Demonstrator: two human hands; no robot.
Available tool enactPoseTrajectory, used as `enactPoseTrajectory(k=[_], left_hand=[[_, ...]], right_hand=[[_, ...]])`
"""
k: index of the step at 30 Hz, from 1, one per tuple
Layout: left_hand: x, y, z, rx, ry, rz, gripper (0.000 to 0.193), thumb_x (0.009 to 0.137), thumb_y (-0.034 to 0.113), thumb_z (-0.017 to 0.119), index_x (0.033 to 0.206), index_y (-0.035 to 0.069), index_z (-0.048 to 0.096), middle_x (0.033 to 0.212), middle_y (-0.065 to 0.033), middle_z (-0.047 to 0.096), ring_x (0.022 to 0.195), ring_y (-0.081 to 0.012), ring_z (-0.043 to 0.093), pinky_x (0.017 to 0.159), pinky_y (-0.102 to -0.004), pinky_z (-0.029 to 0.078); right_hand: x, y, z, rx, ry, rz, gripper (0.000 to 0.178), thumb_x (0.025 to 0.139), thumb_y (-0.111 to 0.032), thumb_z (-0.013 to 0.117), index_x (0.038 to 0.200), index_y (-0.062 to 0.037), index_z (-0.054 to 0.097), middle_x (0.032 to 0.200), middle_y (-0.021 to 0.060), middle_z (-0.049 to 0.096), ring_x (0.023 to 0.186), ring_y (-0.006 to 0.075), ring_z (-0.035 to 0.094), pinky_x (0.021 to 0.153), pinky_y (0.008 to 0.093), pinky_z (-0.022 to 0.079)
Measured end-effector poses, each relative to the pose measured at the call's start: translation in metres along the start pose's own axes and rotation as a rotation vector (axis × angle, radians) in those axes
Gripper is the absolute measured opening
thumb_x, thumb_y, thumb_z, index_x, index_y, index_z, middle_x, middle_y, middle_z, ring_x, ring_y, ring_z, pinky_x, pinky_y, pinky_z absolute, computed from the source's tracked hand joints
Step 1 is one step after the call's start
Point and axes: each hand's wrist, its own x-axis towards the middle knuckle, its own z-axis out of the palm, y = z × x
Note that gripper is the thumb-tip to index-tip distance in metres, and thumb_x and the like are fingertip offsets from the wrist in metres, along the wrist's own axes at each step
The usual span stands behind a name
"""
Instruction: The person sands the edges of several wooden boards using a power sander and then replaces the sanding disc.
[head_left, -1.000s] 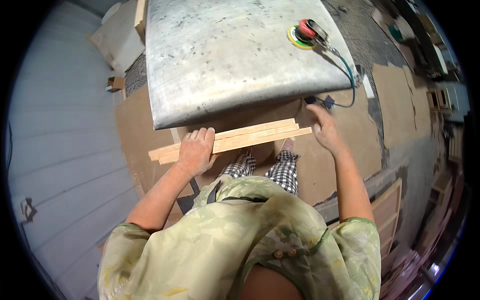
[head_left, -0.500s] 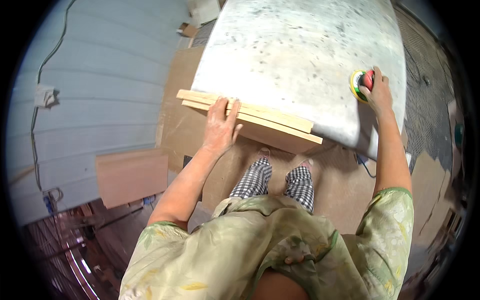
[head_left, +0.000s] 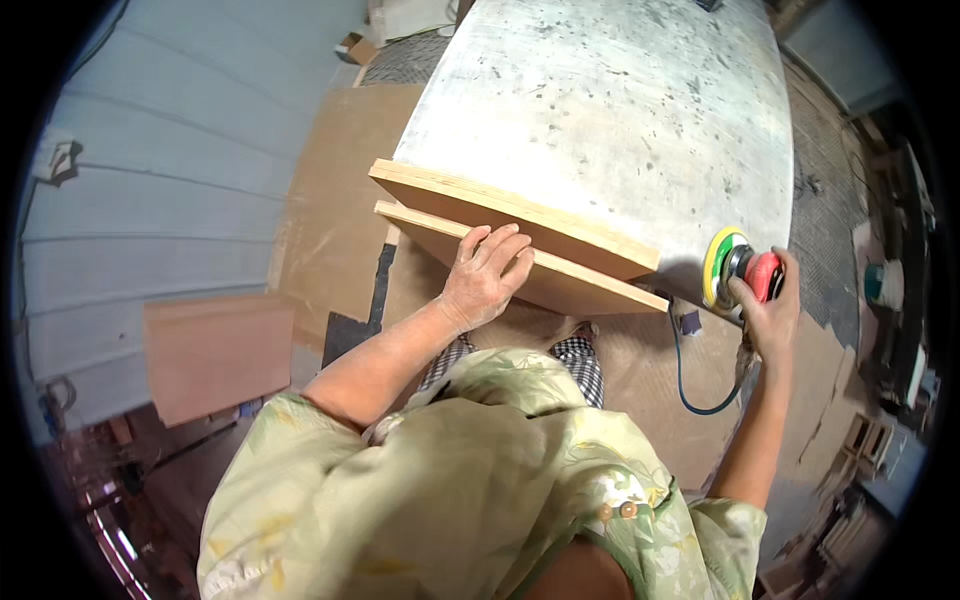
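Two hands: right grip point(head_left: 768, 312) wraps the sander point(head_left: 763, 277) at three o'clock, likely keeping it clear; left grip point(head_left: 486, 283) half-curls over the near board point(head_left: 565, 287), firmness unclear, perhaps steadying it off the far board point(head_left: 515, 210); counter point(head_left: 600, 120) at twelve.

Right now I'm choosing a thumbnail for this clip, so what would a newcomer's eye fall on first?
Probably the bright red sander with its yellow-rimmed disc, held in the right hand by the work surface's near right corner. Next, the pale, dark-speckled work surface filling the upper middle. Then the two wooden boards at its near edge, the left hand on the nearer one.
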Motion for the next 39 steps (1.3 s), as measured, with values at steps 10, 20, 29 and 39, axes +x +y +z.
enactPoseTrajectory(k=[10, 20, 29, 39], left_hand=[[-0.091, -0.157, -0.064, -0.512, -0.242, -0.492, 0.023, 0.069, 0.014, 0.075, 0.084, 0.008, 0.059, 0.08, -0.0038, 0.06, 0.077, -0.0192, 0.058, 0.071, -0.0325, 0.047], [-0.118, -0.156, -0.046, -1.002, -0.097, -0.694, 0.016, 0.078, 0.013, 0.064, 0.094, 0.008, 0.062, 0.082, -0.009, 0.064, 0.076, -0.0145, 0.059, 0.073, -0.0281, 0.047], [-0.124, -0.146, -0.019, -1.127, -0.151, -0.667, 0.021, 0.073, 0.009, 0.073, 0.092, 0.005, 0.065, 0.082, -0.0011, 0.065, 0.077, -0.0097, 0.058, 0.072, -0.0255, 0.047], [-0.117, -0.148, -0.029, -1.133, -0.196, -0.756, 0.023, 0.07, 0.005, 0.078, 0.087, 0.005, 0.062, 0.084, 0.0007, 0.063, 0.081, -0.008, 0.057, 0.074, -0.0244, 0.047]], right_hand=[[-0.102, -0.168, 0.103, -0.138, -0.276, -0.179, 0.06, 0.068, -0.021, 0.073, 0.121, -0.0113, 0.049, 0.112, 0.0158, 0.05, 0.1, 0.0354, 0.055, 0.082, 0.0419, 0.048], [-0.091, -0.326, 0.214, -0.255, -0.542, -0.427, 0.063, 0.069, -0.025, 0.072, 0.125, -0.0179, 0.043, 0.11, 0.0169, 0.048, 0.089, 0.0387, 0.059, 0.075, 0.0449, 0.052], [-0.096, -0.289, 0.194, -0.235, -0.435, -0.425, 0.06, 0.065, -0.027, 0.072, 0.12, -0.02, 0.048, 0.11, 0.0119, 0.05, 0.091, 0.0319, 0.061, 0.073, 0.0421, 0.054], [-0.097, -0.149, 0.103, -0.212, -0.243, -0.149, 0.062, 0.065, -0.025, 0.074, 0.12, -0.0135, 0.048, 0.107, 0.0157, 0.052, 0.103, 0.0353, 0.052, 0.084, 0.043, 0.047]])
